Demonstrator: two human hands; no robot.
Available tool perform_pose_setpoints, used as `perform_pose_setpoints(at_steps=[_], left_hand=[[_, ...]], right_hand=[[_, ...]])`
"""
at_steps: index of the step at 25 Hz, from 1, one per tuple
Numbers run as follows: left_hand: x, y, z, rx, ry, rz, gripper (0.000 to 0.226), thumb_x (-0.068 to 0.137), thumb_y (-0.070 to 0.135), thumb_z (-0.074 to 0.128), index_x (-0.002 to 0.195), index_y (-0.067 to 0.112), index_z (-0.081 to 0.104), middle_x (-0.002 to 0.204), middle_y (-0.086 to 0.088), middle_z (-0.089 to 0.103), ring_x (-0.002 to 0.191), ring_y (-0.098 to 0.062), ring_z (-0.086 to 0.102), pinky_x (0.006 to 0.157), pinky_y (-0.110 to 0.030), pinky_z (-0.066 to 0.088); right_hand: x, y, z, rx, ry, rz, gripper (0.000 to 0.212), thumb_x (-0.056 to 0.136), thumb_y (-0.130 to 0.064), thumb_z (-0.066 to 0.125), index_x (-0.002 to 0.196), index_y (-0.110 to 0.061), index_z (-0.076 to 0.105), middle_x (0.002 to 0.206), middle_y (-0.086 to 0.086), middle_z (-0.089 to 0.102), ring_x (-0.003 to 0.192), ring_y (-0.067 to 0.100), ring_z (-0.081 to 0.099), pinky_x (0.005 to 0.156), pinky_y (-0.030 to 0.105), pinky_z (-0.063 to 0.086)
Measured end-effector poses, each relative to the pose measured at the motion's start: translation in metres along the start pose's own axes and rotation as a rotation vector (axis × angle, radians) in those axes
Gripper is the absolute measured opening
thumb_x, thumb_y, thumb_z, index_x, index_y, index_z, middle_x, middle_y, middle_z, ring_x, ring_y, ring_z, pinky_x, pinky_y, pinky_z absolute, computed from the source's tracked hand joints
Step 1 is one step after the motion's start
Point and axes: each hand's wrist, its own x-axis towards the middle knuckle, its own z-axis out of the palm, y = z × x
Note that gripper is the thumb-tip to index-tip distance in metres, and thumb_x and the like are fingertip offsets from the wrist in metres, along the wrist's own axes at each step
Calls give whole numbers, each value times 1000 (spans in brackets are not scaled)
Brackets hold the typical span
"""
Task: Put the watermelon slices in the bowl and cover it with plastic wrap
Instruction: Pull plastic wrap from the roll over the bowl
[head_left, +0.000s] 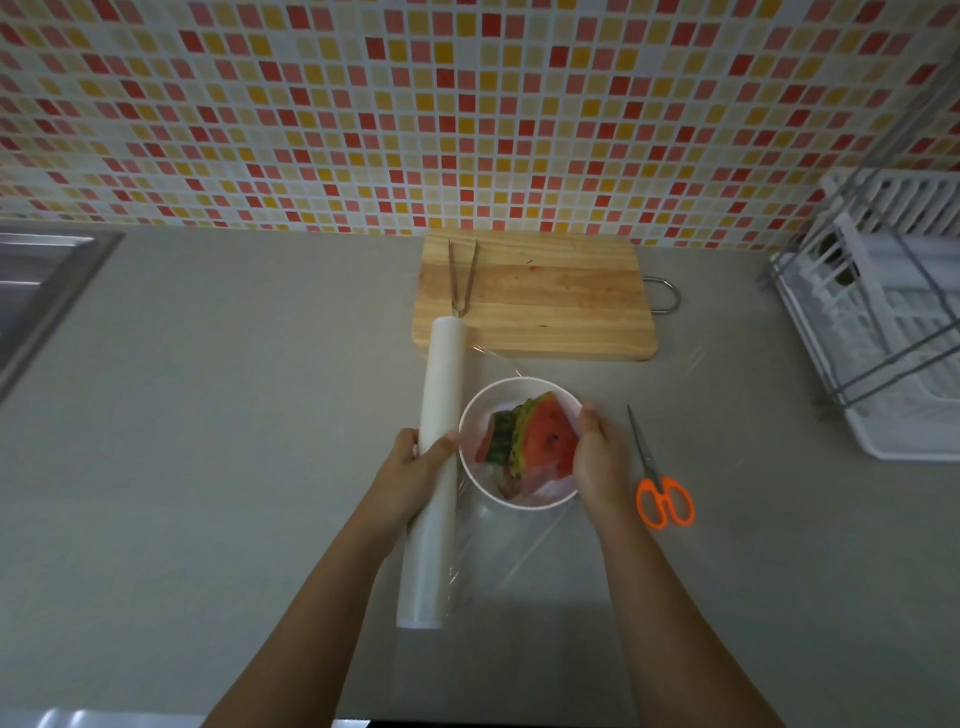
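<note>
Two hands at work over a grey surface (208, 415), items as follows.

1. Left hand (415, 462): fingers and thumb curled round a roll of plastic wrap (444, 379), gripping it near its middle. The roll lies lengthwise, running away from the person, just left of the bowl and touching its rim.
2. Right hand (597, 457): curved against the right side of the white bowl (488, 405), thumb at the rim. Whether it also pinches the film cannot be told.
3. White bowl: round, standing upright on the surface between the two hands, in front of the cutting board.
4. Watermelon slices (545, 441): several wedges, red flesh with green striped rind, stacked on edge inside the bowl.
5. Film (509, 551): a clear sheet drawn off the roll toward the right, spread across the bowl, its near part slack and creased on the surface.
6. Scissors (662, 493): orange handles, blades closed and pointing away, lying just right of the right hand.
7. Cutting board (535, 296): wooden, with a metal loop at its right end, lying flat against the tiled wall (467, 104).
8. Tongs (462, 275): metal, resting on the board's left part, near the far end of the roll.
9. Dish rack (883, 312): white, wire-framed, at far right.
10. Sink (36, 291): steel, at far left.
</note>
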Motion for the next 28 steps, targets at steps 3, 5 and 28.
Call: perform_pose_setpoints(at_steps=[3,5,28], left_hand=[[1,3,6,30,-1,42,45,88,58,50,113,20,50,106,-5,64,88,-18,63,82,-40,54],[4,13,12,37,-41,61,48,87,59,50,118,22,45,108,1,61,94,-16,62,84,-39,53],[-9,-9,26,-64,-41,54,46,71,54,63,107,25,55,108,-6,67,96,-25,66,87,-49,55]], right_hand=[[4,-6,-2,-3,53,-13,39,97,-33,35,96,-10,66,100,14,66,96,29,60,79,31,40],[13,-14,-7,-60,92,-31,41,98,-30,33,105,-5,65,112,19,65,103,31,58,81,32,40],[48,-38,-20,-184,124,-80,45,98,-27,31,111,3,62,121,28,59,113,38,54,88,37,40]])
